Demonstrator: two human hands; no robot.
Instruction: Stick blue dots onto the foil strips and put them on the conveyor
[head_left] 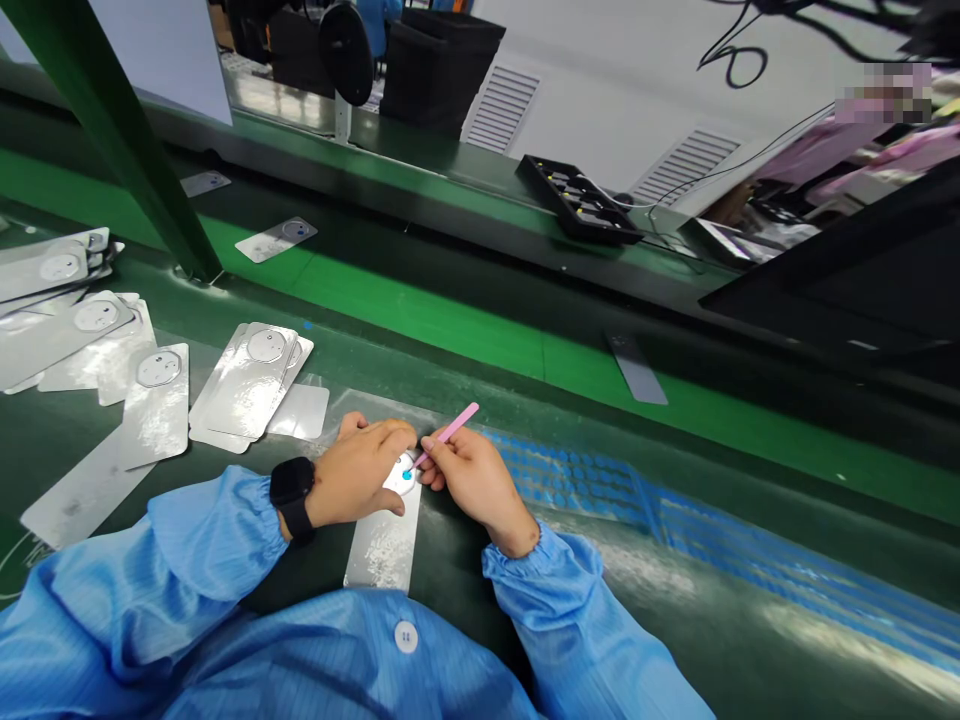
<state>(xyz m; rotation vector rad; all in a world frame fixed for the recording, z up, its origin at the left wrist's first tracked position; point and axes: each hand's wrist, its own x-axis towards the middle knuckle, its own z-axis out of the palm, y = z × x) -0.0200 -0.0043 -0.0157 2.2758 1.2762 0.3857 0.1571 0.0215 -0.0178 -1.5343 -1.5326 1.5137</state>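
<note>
A silvery flat plate (382, 545) lies on the green bench in front of me, a white round area with a blue dot (407, 475) at its far end. My left hand (364, 470) rests over the plate's left and far edges, fingers spread around the round area. Pinched in my right hand (469, 475) is a pink tool (457, 421), perhaps tweezers, its tip pointing down at the blue dot. Beside the plate on the right lies a clear sheet with rows of blue dots (570, 478).
Stacked silvery plates (244, 385) lie to the left, with more plates (157, 405) farther left. Single plates (277, 240) sit on the green belt (420, 310). A green post (127, 140) stands at the left. Behind is a black tray (581, 200); another person's pink sleeve (810, 150) shows at the right.
</note>
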